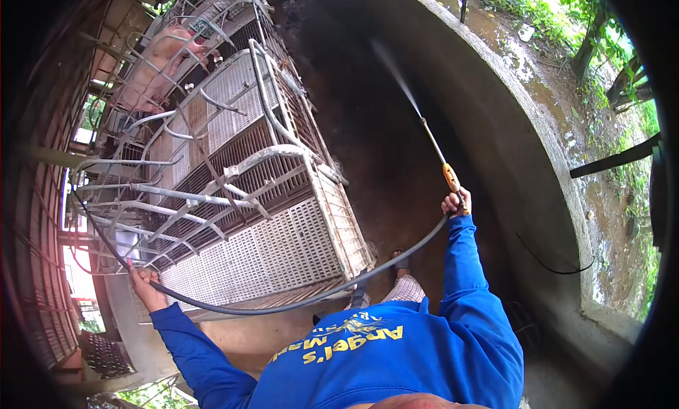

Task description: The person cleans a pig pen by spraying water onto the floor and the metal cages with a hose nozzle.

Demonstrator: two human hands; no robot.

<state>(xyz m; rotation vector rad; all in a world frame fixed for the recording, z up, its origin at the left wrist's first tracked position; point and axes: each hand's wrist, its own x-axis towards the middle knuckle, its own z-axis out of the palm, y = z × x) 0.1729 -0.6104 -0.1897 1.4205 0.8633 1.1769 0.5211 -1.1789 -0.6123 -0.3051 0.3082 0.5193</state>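
Observation:
My right hand (456, 202) is wrapped round the handle of a spray wand (434, 143) with an orange grip, pointing forward and up in the view. A fine white water jet (396, 73) leaves its tip toward the dark floor beside the low wall. At the left, my left hand (146, 285) is closed on the dark hose (283, 310), which sags across in front of my body and runs up to the wand. Beyond the left hand the hose continues toward the metal bars.
Metal pens (247, 161) with bars and slotted floor panels (262, 250) fill the left side. A pig (159, 66) lies in the far pen. A curved concrete wall (523, 105) bounds the right, with muddy ground and plants outside. A thin black cable (559, 271) hangs on the wall.

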